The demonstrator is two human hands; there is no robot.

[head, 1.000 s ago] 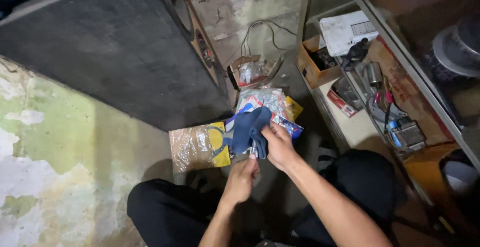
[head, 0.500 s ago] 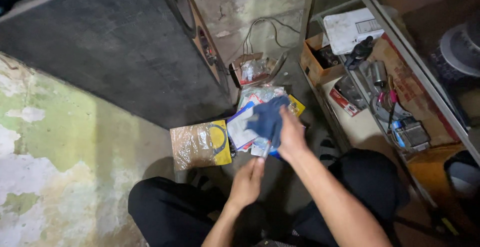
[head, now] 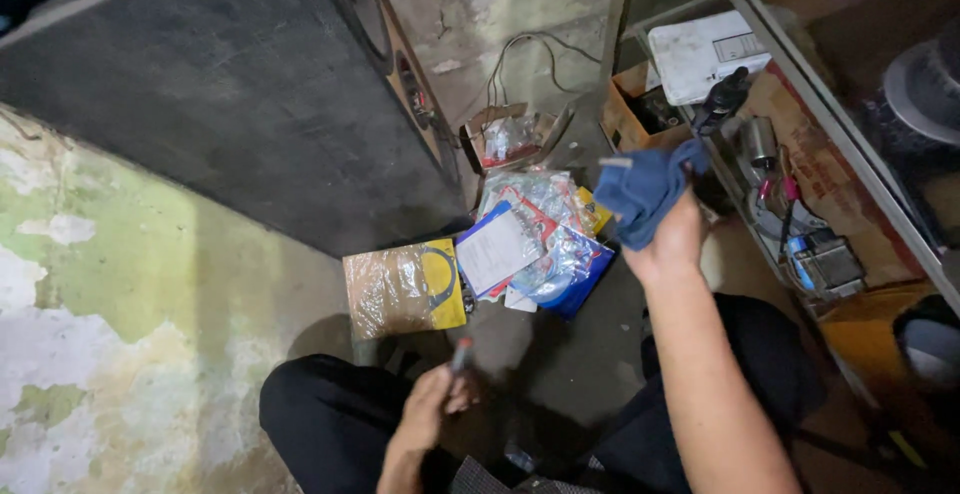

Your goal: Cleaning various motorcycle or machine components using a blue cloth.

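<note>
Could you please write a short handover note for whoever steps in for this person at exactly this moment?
Right hand: raised to the right, fingers closed on a bunched blue cloth, near the shelf of parts.
Left hand: low over the lap, holding a small slim tool with a reddish tip; its kind is unclear.
On the floor ahead: a pile of plastic packets with a white card on top, and a cardboard packet with a yellow panel beside it, next to the big black speaker cabinet.
Done: the cloth is off the packets.
Left: the packets lie unopened.
</note>
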